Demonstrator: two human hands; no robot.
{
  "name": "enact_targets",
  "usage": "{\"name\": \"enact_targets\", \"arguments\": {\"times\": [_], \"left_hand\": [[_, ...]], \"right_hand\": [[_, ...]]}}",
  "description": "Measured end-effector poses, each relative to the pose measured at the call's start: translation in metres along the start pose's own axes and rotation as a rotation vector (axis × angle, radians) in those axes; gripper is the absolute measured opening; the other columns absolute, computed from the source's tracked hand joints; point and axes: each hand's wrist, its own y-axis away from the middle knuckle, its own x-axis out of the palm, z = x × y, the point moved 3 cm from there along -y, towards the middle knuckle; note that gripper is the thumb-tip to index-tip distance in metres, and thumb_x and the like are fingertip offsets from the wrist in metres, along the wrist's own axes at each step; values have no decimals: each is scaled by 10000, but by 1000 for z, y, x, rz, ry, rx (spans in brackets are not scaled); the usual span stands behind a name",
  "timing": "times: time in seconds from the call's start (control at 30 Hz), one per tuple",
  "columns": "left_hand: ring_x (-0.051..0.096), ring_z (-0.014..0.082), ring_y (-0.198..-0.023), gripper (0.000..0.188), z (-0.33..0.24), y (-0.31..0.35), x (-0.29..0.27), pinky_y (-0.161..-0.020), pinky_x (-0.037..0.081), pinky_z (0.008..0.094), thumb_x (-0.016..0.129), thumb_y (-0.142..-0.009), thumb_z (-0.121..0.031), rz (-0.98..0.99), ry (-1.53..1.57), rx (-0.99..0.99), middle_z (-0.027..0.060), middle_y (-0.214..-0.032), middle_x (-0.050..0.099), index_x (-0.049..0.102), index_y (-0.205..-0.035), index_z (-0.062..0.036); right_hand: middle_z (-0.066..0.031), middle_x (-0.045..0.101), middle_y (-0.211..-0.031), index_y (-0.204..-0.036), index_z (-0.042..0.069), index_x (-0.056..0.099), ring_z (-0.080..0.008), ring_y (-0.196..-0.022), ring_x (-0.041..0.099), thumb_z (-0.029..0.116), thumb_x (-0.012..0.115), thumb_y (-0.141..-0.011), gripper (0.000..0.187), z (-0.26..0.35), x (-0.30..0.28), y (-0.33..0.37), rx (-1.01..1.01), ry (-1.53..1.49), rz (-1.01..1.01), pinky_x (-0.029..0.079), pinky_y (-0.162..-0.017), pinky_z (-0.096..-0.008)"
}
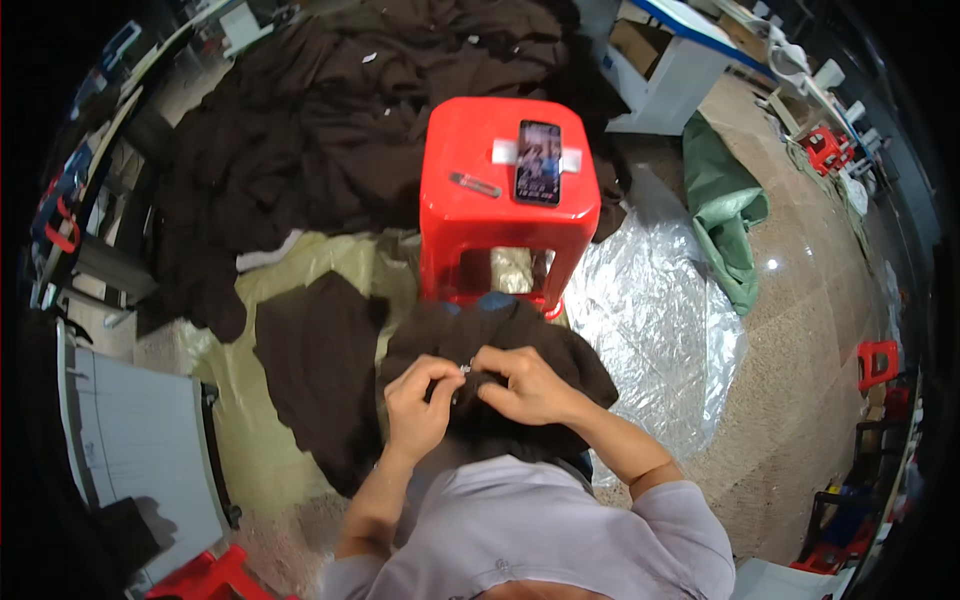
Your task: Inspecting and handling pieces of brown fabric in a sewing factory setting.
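Dark brown cloth point(575, 375) lies bunched over my lap, with both my hands above it. My left hand point(420, 400) is closed, thumb and forefinger pinching a small whitish piece point(465, 369) too tiny to make out. Right beside it my right hand point(525, 385) is closed too, fingers bent in a pinch close to the same piece. Whatever sits between its fingertips is hidden. In front of my knees stands a red plastic stool point(450, 140). It carries a phone point(539, 165) with a lit screen and a small slim tool point(475, 185).
A large heap of dark brown cloth point(300, 130) spreads behind the stool. Another brown piece point(320, 370) lies on yellowish sheeting point(235, 420) at left. Clear plastic film point(655, 340) and a green sack point(722, 215) are on the right. A grey panel point(140, 440) stands near left.
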Motion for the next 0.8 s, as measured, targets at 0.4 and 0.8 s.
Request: {"name": "enact_targets", "arguments": {"times": [0.4, 0.8], "left_hand": [[579, 82, -818, 102, 7, 29, 19, -747, 480, 206, 623, -894, 58, -237, 225, -76, 56, -882, 631, 621, -996, 49], [534, 57, -791, 205, 34, -11, -3, -716, 452, 197, 708, -764, 79, 310, 879, -525, -1, -892, 578, 617, -916, -25]], "right_hand": [[-107, 483, -628, -820, -20, 570, -274, -493, 508, -72, 698, -575, 282, 2, 33, 10, -483, 481, -495, 423, -462, -332], [-97, 465, -675, -876, 3, 586, -257, -535, 532, -77, 637, -617, 275, -5, 35, 8, -432, 478, -423, 429, -472, -349]]}}
